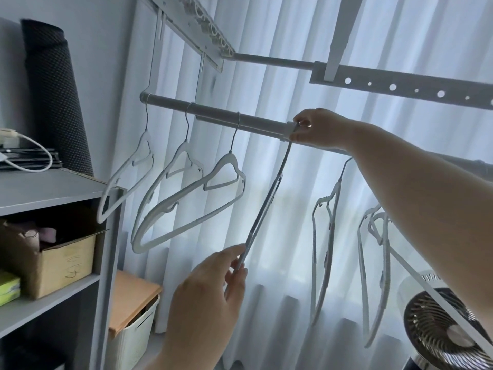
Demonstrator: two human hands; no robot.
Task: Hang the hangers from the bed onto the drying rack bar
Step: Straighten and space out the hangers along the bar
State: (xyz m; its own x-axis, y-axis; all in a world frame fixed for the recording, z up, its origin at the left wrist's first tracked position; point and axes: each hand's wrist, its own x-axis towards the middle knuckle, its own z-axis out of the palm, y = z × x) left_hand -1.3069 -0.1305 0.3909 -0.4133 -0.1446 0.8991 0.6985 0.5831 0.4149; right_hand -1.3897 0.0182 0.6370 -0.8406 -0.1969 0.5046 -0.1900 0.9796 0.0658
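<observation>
A grey drying rack bar [213, 113] runs from upper left down to the right. Three white hangers [186, 198] hang on its left part, and several more hangers [325, 236] hang to the right under my forearm. Seen edge-on, another white hanger [266, 201] slants down from the bar. My right hand [317, 129] pinches its hook at the bar. My left hand [208, 287] holds its lower end between thumb and fingers.
A grey shelf unit [48, 190] stands at the left with a cardboard box [53, 260], a rolled dark mat [53, 92] and a cable on top. A white basket with a wooden lid [133, 300] sits below. A fan [440, 329] stands at lower right. White curtains hang behind.
</observation>
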